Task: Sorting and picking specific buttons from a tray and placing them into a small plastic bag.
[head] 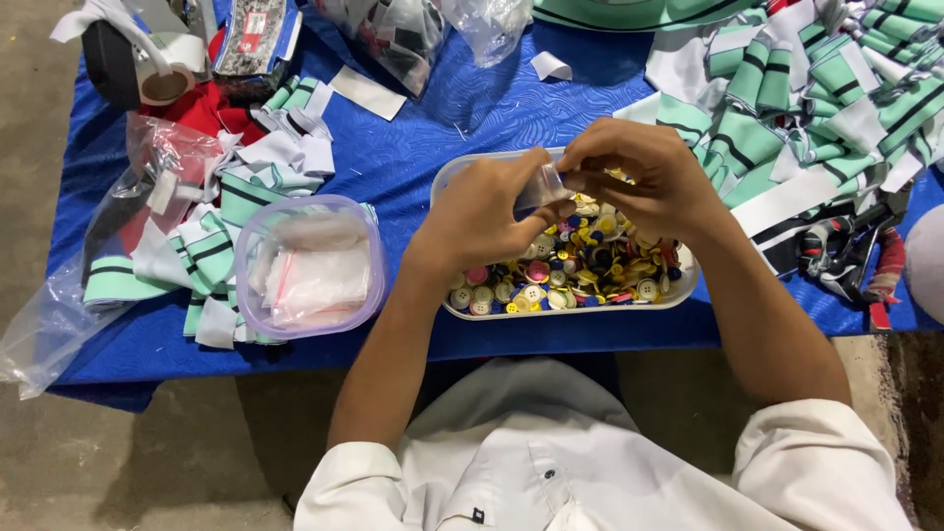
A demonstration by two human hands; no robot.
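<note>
Together, the left hand (482,218) and right hand (644,177) pinch a small clear plastic bag (544,186) between closed fingers, just above a white tray (678,293) of mixed coloured buttons (575,270). The tray sits on the blue table (433,147) (a round lidded tub (307,265) of small bags stands to its left).

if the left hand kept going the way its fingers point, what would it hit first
The left hand points toward the right hand; it already pinches the small clear bag between them, so it would probably meet the right hand's fingers next, though depth is unclear.
</note>
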